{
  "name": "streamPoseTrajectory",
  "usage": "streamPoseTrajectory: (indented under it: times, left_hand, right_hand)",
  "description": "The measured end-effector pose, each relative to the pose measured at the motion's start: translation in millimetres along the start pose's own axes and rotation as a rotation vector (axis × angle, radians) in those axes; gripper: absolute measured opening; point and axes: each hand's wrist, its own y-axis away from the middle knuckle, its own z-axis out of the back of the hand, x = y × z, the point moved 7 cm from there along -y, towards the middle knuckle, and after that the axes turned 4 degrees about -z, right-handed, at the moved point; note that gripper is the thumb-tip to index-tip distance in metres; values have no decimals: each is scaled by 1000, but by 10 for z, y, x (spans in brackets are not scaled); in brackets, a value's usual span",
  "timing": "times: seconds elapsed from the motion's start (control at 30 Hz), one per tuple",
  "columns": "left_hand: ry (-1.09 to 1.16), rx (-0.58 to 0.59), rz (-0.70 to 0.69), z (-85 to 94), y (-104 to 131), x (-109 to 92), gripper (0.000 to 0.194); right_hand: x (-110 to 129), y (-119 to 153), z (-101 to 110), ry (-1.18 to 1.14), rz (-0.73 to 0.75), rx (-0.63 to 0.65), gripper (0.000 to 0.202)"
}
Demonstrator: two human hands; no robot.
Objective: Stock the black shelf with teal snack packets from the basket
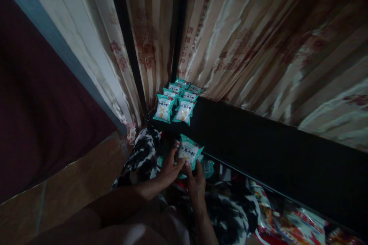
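Observation:
Both my hands are closed on one teal and white snack bag (189,150) with dark printed characters, held upright over my lap. My left hand (171,166) grips its lower left side, and my right hand (196,178) pinches the lower right edge. More teal bags (208,167) lie below and behind it, partly hidden by my hands. On the black shelf (244,134) ahead, several matching snack bags (184,110) stand in two rows, one behind another, at the left end.
Cream curtains (253,38) with red print hang behind the shelf, and a dark post (126,38) rises at its left. Colourful food packets (301,224) lie below the shelf at lower right. Tiled floor (71,183) shows at left, beside a dark maroon cloth (43,95).

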Motion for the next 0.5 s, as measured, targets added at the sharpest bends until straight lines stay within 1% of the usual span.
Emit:
streamPoseTrajectory:
  times: [0.1,0.2,0.37,0.5]
  left_hand:
    - [5,-31,-17,36,-48,-53,49]
    - [11,-83,-57,93,-111,-98,47]
    - [21,-125,-127,155,-228,-136,48]
    - [6,-146,-177,186,-311,-221,50]
  right_hand:
    - [90,-55,-40,22,40,31,66]
    - [169,-110,-105,29,78,92,63]
    - [260,-216,-140,64,136,75,62]
    - [337,-319,-188,91,157,93,63]
